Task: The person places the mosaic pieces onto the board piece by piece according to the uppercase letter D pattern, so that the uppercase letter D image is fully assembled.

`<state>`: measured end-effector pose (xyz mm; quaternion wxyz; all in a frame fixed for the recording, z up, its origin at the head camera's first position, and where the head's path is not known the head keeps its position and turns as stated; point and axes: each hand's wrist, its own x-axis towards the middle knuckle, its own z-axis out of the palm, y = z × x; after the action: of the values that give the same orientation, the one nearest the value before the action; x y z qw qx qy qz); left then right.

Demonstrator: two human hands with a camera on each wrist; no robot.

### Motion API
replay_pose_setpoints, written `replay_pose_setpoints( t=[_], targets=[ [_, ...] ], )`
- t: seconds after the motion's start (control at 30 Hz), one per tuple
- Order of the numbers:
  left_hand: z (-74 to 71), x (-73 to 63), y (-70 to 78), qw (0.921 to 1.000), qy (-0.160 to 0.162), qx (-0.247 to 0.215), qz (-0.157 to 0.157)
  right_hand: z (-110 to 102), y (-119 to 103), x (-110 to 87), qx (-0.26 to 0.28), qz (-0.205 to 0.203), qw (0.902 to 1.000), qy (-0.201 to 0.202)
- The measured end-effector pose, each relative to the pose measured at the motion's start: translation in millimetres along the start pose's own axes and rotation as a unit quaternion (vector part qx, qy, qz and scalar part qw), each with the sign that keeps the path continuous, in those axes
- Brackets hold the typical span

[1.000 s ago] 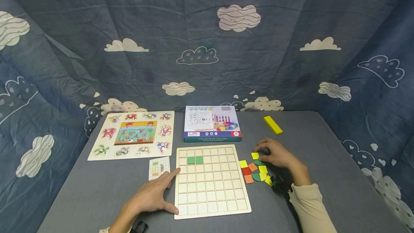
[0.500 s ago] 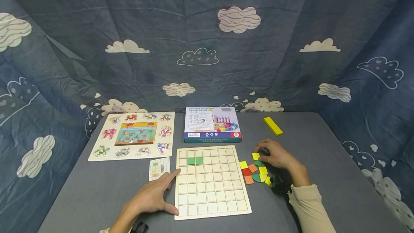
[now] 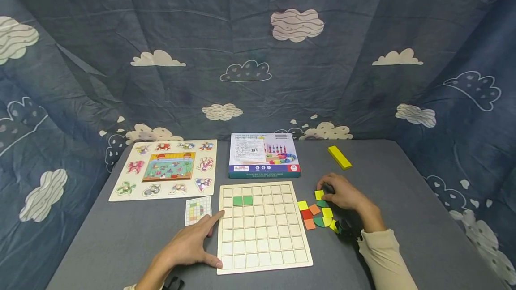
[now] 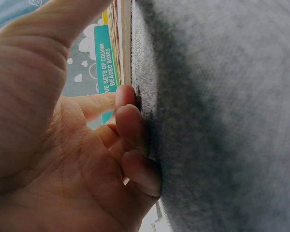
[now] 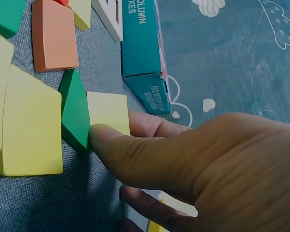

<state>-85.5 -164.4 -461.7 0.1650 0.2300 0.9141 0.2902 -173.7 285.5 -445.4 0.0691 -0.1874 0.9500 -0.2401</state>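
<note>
My left hand (image 3: pixel 189 241) rests at the left edge of a pale wooden grid board (image 3: pixel 264 232), thumb and index finger spread along it. In the left wrist view the other fingers (image 4: pixel 131 126) touch the grey cloth below the board edge. Two green squares (image 3: pixel 242 200) sit side by side in the board's second row. Right of the board, my right hand (image 3: pixel 346 193) pinches a yellow square tile (image 5: pixel 108 107) between thumb and index finger. A green piece (image 5: pixel 75 113) lies against that tile. Several yellow, orange, red and green tiles (image 3: pixel 314 209) lie loose nearby.
A small pattern card (image 3: pixel 197 209) lies left of the board. Behind are an animal peg puzzle (image 3: pixel 125 171) and a beaded-boxes carton (image 3: pixel 264 155). A yellow bar (image 3: pixel 339 157) lies at the back right. A cloud-print cloth hangs behind the table.
</note>
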Motion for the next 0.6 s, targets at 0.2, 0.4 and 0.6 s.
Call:
replay_pose_setpoints(
  t=[0.2, 0.4, 0.6],
  targets=[
    [-0.9, -1.8, -0.2, 1.0, -0.001, 0.001, 0.0, 1.8, -2.9, 1.6, -0.012, -0.008, 0.9999, 0.004],
    [-1.8, -3.0, -1.1, 1.0, 0.0, 0.001, -0.002, 2.2, -7.5, 4.4, -0.012, -0.002, 0.9999, 0.0],
    [-0.7, -0.7, -0.9, 1.0, 0.002, 0.006, 0.002, 1.8, -7.0, 6.1, -0.012, 0.013, 0.9998, -0.002]
  ],
)
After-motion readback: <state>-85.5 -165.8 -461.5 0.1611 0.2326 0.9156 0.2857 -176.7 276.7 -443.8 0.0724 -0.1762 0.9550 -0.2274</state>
